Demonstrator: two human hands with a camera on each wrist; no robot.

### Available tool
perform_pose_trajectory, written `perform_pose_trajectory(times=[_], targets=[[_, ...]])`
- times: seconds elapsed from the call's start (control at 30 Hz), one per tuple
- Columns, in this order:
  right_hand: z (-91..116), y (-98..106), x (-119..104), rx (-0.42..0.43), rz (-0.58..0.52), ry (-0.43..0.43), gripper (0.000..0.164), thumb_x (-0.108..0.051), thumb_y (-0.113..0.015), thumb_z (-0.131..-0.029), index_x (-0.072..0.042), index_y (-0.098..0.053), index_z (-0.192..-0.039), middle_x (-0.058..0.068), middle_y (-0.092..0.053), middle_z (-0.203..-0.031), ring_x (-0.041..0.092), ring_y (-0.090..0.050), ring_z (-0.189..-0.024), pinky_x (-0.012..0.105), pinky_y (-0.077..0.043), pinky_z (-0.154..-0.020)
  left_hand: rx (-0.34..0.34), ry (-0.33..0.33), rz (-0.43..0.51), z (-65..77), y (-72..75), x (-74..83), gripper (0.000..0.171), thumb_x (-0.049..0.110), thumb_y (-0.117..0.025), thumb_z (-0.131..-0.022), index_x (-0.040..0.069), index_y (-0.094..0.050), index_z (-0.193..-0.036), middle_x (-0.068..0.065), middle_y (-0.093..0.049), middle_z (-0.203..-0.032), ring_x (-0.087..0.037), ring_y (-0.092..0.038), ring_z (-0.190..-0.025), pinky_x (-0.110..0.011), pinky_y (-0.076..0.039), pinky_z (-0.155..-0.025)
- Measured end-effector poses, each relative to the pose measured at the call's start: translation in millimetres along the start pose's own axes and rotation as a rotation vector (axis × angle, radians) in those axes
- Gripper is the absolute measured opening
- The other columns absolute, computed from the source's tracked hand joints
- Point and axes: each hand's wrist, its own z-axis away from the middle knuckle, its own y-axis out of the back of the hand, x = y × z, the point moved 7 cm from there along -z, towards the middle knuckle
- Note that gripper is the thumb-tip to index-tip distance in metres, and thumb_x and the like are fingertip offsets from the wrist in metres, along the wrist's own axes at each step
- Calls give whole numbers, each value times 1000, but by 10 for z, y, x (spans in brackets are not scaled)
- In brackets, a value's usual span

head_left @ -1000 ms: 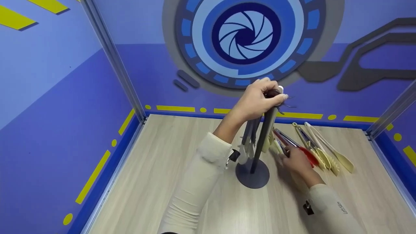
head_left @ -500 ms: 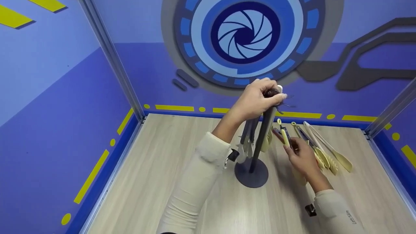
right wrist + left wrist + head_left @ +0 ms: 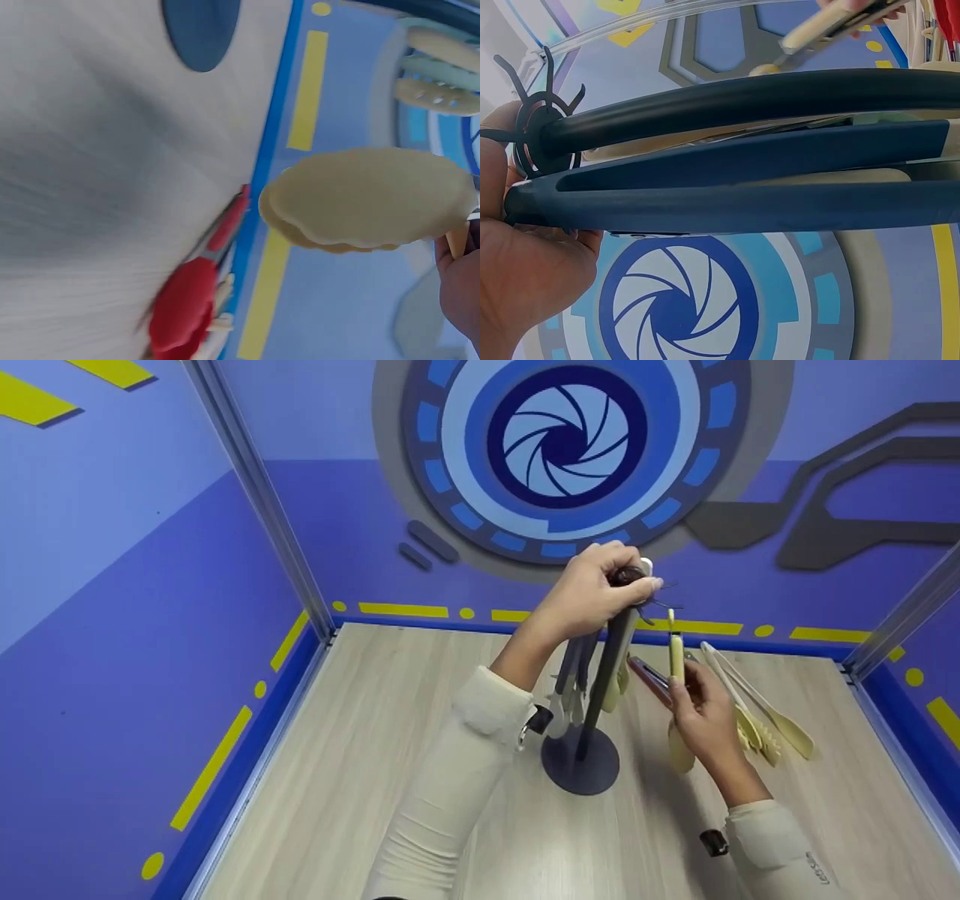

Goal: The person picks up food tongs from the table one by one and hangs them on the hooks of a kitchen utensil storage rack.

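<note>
My left hand [image 3: 589,592] grips the top of a dark utensil stand [image 3: 581,769], just under its hooks [image 3: 550,79]. Grey utensils [image 3: 574,667] hang from the stand, and pale yellow ones [image 3: 613,690] hang on its right side. To the right of the stand, my right hand [image 3: 707,720] holds a pair of cream-yellow tongs [image 3: 677,656] by the handle. The tongs are upright, with their ring end up; their wide scalloped head [image 3: 367,199] fills much of the right wrist view. My right fingers partly hide the handle.
Red tongs [image 3: 184,307] lie on the wooden table behind my right hand. Further right lie cream utensils, among them a spatula [image 3: 796,739] and a toothed pasta server [image 3: 770,746]. Blue walls [image 3: 322,525] and metal posts [image 3: 259,495] enclose the table.
My right hand has lifted the cream-yellow tongs off the table and turned them upright beside the stand. The left hand stays on the stand's top.
</note>
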Motion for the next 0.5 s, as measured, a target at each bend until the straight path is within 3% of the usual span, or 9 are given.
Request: perform_pose_trajectory(times=[0.17, 0.33, 0.5], targets=[[2, 25, -317, 46, -27, 99, 26, 5, -63, -101, 6, -68, -126, -3, -60, -97, -3, -55, -81, 8, -45, -65, 6, 6, -4, 8, 2, -4, 27, 31, -74, -102, 20, -59, -83, 6, -48, -91, -10, -43, -95, -22, -35, -82], [3, 58, -657, 68, -50, 215, 21, 13, -59, -99, 14, -65, -119, 6, -59, -93, -5, -54, -79, 5, -46, -65, 13, 9, 0, 12, 4, -4, 27, 30, -74, -102, 20, -59, -82, 6, -48, -90, -10, -42, -96, -22, -34, -82], [11, 92, -829, 81, -57, 260, 22, 13, -56, -100, 15, -64, -120, 14, -61, -95, -5, -54, -83, 5, -45, -74, 19, 6, -12, 10, 1, 3, 28, 31, -75, -101, 21, -58, -81, 7, -47, -89, -10, -41, -96, -22, -33, -83]])
